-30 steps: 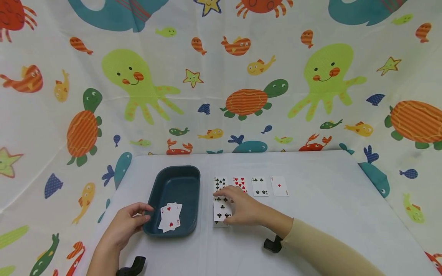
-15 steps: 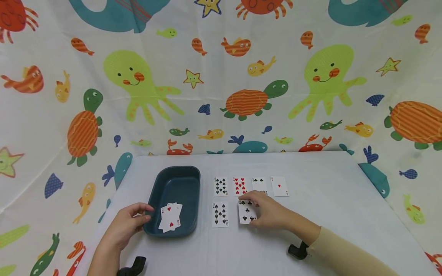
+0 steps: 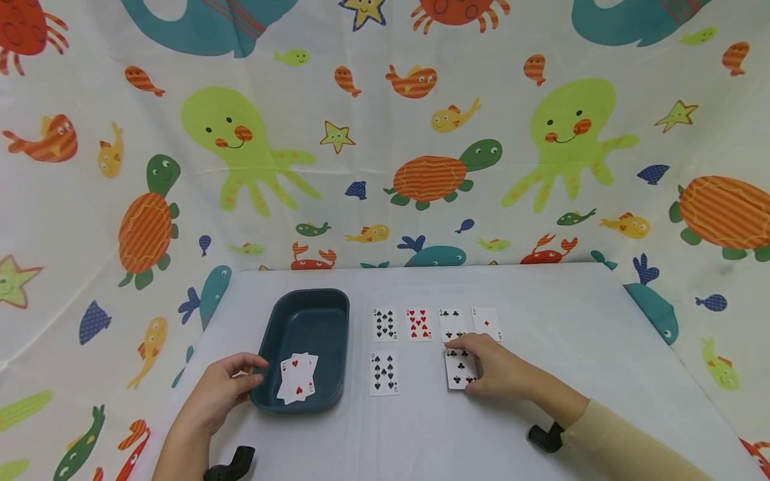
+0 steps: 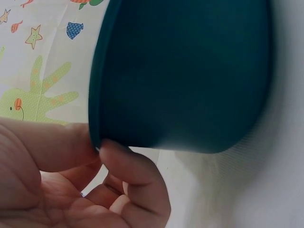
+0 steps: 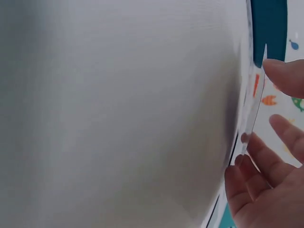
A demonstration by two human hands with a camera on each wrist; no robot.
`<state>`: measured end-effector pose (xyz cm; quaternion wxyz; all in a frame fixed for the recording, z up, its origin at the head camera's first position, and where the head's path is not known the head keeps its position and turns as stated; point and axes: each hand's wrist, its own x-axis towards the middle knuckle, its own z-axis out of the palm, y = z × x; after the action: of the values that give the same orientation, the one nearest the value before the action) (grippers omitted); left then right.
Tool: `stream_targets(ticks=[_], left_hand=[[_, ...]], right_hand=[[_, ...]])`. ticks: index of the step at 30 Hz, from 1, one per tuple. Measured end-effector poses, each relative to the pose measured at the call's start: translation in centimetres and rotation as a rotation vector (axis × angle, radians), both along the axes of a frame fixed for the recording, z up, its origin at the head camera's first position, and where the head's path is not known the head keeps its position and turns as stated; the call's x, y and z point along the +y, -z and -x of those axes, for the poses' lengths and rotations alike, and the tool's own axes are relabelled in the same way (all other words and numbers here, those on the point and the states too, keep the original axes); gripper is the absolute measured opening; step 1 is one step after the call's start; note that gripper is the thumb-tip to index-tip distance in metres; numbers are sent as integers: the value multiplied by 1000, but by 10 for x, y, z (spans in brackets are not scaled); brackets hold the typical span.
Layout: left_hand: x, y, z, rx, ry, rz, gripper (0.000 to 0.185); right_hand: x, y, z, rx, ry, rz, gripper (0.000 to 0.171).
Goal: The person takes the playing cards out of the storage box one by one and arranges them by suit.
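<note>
My left hand (image 3: 219, 391) pinches the near-left rim of a dark teal tray (image 3: 344, 361), thumb and fingers on either side of its edge in the left wrist view. Inside the tray lies a small overlapping pile of playing cards (image 3: 299, 379), a hearts card on top. My right hand (image 3: 496, 369) holds a clubs playing card (image 3: 460, 371) by its far and near edges, low over the table. In the right wrist view this card (image 5: 256, 107) shows edge-on between thumb and fingers. Left of it, a spades card (image 3: 383, 374) lies face up.
Behind the held card runs a row of face-up cards: spades (image 3: 384, 325), hearts (image 3: 418, 325), clubs (image 3: 451, 324) and an ace of diamonds (image 3: 486, 322). They lie on a white-covered table (image 3: 559, 321). A curtain (image 3: 385, 227) printed with sea animals hangs behind.
My right hand has carried the clubs card rightward, from over the lower spades card to below the clubs card in the row. The lower spades card is now uncovered. My left hand stays on the tray.
</note>
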<state>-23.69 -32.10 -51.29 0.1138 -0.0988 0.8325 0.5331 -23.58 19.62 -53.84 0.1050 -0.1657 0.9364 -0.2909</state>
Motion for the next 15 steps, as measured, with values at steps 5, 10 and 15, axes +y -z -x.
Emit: stream_targets(ticks=[5,10,15], left_hand=[[-1,0,1,-3,3,9,28],[-1,1,3,-2,4,11,27],[-1,2,3,0,5,6,27]], right_hand=[[4,1,0,0,-30,-15,79],[6,-2,-1,28,-73,-22,79],[6,-5,-1,52,-65,-31,79]])
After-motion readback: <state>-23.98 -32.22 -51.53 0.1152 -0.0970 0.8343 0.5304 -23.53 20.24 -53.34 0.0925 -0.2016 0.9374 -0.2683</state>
